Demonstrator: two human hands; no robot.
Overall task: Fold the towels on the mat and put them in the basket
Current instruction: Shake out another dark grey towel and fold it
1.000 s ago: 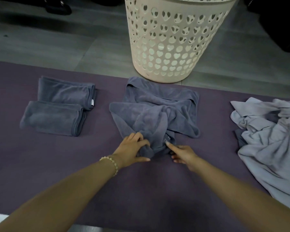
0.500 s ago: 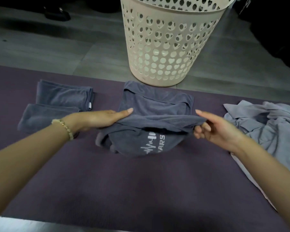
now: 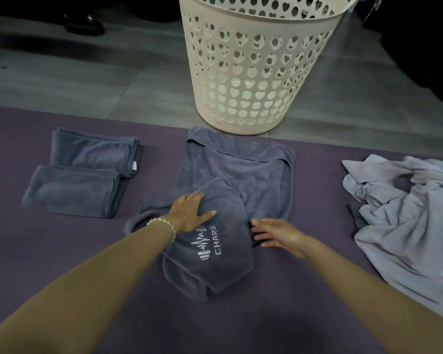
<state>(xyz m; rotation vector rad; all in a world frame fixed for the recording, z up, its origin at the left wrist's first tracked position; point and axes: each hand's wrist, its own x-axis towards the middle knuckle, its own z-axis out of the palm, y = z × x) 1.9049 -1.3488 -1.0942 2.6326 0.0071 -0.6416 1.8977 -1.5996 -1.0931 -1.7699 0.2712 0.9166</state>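
A dark grey towel [image 3: 240, 175] with a white CHARS logo lies half spread in the middle of the purple mat [image 3: 62, 251]. My left hand [image 3: 189, 212] presses flat on its folded-over part above the logo. Beside that fold's right edge, my right hand [image 3: 274, 235] has straight fingers touching the towel. Two folded dark grey towels [image 3: 79, 185] lie side by side on the left. At the mat's right end sits a crumpled heap of light grey towels [image 3: 407, 221]. The cream basket [image 3: 253, 72] with heart-shaped holes stands on the floor just beyond the mat.
Grey tiled floor [image 3: 87, 80] stretches behind the mat. A dark shoe [image 3: 83, 25] sits at the far left, and dark objects fill the far right corner.
Both hands lifted the towel by its near edge, turning the logo side up, then laid it down. They now rest flat on it instead of pinching it.
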